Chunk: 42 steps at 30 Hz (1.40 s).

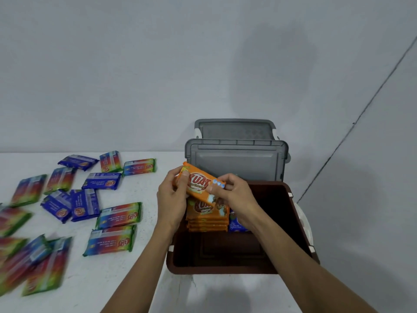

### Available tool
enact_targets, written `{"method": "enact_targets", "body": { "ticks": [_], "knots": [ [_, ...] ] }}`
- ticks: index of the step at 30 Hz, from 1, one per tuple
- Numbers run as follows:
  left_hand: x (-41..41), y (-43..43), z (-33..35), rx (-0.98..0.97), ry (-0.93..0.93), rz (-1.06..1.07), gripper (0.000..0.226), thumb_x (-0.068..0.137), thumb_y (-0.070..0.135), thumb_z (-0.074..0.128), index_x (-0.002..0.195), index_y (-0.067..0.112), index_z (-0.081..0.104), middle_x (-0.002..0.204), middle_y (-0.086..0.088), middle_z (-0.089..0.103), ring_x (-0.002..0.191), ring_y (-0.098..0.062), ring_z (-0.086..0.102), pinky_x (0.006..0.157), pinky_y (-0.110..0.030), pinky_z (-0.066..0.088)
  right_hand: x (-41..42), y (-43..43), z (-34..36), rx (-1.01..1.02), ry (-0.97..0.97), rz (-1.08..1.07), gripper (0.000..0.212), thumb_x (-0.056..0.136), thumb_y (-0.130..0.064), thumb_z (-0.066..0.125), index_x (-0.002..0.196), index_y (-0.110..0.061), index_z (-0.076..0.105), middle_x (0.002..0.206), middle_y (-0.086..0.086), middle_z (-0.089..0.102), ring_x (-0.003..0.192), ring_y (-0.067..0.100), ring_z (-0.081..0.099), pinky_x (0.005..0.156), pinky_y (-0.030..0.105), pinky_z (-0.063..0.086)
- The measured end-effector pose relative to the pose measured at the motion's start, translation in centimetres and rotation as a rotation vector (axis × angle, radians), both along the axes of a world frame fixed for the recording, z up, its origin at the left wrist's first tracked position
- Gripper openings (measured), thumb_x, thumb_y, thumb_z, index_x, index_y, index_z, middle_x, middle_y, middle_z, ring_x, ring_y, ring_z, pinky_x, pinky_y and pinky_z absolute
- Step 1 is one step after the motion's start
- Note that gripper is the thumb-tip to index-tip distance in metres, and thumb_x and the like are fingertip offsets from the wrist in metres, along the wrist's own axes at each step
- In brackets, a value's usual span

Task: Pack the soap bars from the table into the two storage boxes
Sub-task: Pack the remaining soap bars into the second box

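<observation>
Head view: left hand (172, 195) and right hand (234, 195), fingers curled, grip one orange soap bar (199, 182) above the brown storage box (223, 269), which holds a stack of orange bars (206, 215). Blurred, apparently wrapped bars (112, 240) lie scattered on the counter (90, 279).

- Left hand (173, 196) and right hand (238, 195): each pinches one end of a tilted orange bar (199, 184) above the brown box (214, 268).
- Inside the box: orange stack (206, 220), blue bar (237, 225) just beside it.
- Table (135, 279), left part: loose bars (111, 240).
- Behind: grey box (237, 161).
</observation>
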State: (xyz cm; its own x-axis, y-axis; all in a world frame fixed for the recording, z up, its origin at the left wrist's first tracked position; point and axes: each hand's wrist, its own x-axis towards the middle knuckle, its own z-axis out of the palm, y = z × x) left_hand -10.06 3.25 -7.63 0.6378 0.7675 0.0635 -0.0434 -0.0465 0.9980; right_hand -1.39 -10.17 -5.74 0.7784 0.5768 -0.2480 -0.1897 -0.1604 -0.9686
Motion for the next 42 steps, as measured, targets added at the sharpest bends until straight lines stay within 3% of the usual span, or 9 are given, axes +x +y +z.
{"method": "enact_targets", "body": {
  "ticks": [4,7,13,18,24,27,33,38,42],
  "knots": [
    [-0.7,1.0,0.1,0.004,0.028,0.079,0.021,0.101,0.026,0.051,0.109,0.025,0.069,0.107,0.006,0.071,0.099,-0.003,0.066,0.091,-0.04,0.056,1.4,-1.7,0.4,-0.04,0.051,0.026,0.032,0.083,-0.02,0.078,0.107,-0.008,0.061,0.105,0.012,0.073,0.091,0.023,0.074,0.07,0.037,0.061],
    [-1.5,1.9,-0.4,0.312,0.209,0.122,0.025,0.1,0.027,0.05,0.117,0.023,0.068,0.123,0.003,0.065,0.109,-0.003,0.054,0.095,-0.028,0.045,2.0,-3.0,0.5,-0.147,0.047,0.116,0.031,0.086,-0.022,0.074,0.109,-0.01,0.059,0.106,0.011,0.071,0.094,0.024,0.072,0.061,0.032,0.059],
    [-1.9,1.5,-1.7,0.451,0.323,0.005,0.03,0.101,0.025,0.049,0.125,0.017,0.065,0.126,-0.002,0.064,0.106,-0.003,0.051,0.077,-0.005,0.036,1.2,-1.9,-0.7,-0.311,-0.011,0.07,0.035,0.082,-0.022,0.078,0.109,-0.008,0.06,0.11,0.012,0.067,0.088,0.02,0.071,0.063,0.03,0.062],
    [-2.2,1.8,-1.9,0.442,0.342,-0.026,0.031,0.1,0.017,0.049,0.129,0.019,0.061,0.128,-0.001,0.064,0.105,-0.004,0.052,0.086,-0.016,0.04,-0.3,-0.7,-1.1,-0.786,-0.603,0.008,0.055,0.082,-0.049,0.073,0.111,-0.007,0.053,0.104,0.009,0.063,0.094,0.026,0.065,0.064,0.032,0.047],
    [-2.2,1.6,-2.1,0.41,0.32,-0.019,0.031,0.1,0.018,0.049,0.129,0.02,0.061,0.127,0.001,0.064,0.103,-0.004,0.053,0.077,-0.006,0.038,-0.8,-0.8,-1.4,-0.696,-0.561,0.011,0.053,0.086,-0.048,0.07,0.113,-0.01,0.046,0.105,0.011,0.065,0.081,0.017,0.056,0.05,0.022,0.035],
    [-2.2,1.9,-2.1,0.387,0.314,-0.05,0.031,0.101,0.018,0.049,0.129,0.021,0.061,0.127,0.002,0.064,0.104,-0.004,0.053,0.077,-0.008,0.038,-1.0,-1.2,-1.2,-0.705,-0.592,0.033,0.05,0.088,-0.05,0.066,0.112,-0.012,0.044,0.105,0.01,0.065,0.087,0.023,0.063,0.061,0.028,0.042],
    [-3.9,4.6,-1.5,0.329,0.347,-0.234,0.032,0.102,0.02,0.047,0.131,0.027,0.057,0.12,0.005,0.065,0.104,-0.006,0.06,0.087,-0.022,0.049,-2.8,-0.5,0.2,-0.798,-1.072,0.033,0.043,0.096,-0.055,0.046,0.119,-0.019,0.043,0.106,0.005,0.062,0.091,0.023,0.062,0.063,0.031,0.049],
    [-7.7,8.3,-1.5,0.232,0.331,-0.139,0.027,0.099,0.022,0.053,0.123,0.024,0.063,0.111,0.004,0.07,0.094,-0.006,0.068,0.078,-0.025,0.056,-4.4,2.6,2.1,-0.581,-1.101,0.121,0.029,0.097,-0.044,0.05,0.111,-0.018,0.053,0.103,0.001,0.058,0.099,0.022,0.052,0.075,0.034,0.044],
    [-11.1,12.5,-1.8,0.224,0.39,-0.036,0.022,0.098,0.022,0.055,0.118,0.025,0.065,0.11,0.004,0.069,0.095,-0.006,0.066,0.081,-0.026,0.054,-6.4,6.4,2.7,-0.46,-1.1,0.216,0.031,0.097,-0.038,0.052,0.12,-0.017,0.055,0.107,0.0,0.06,0.102,0.021,0.05,0.081,0.032,0.041]
  ]
}}
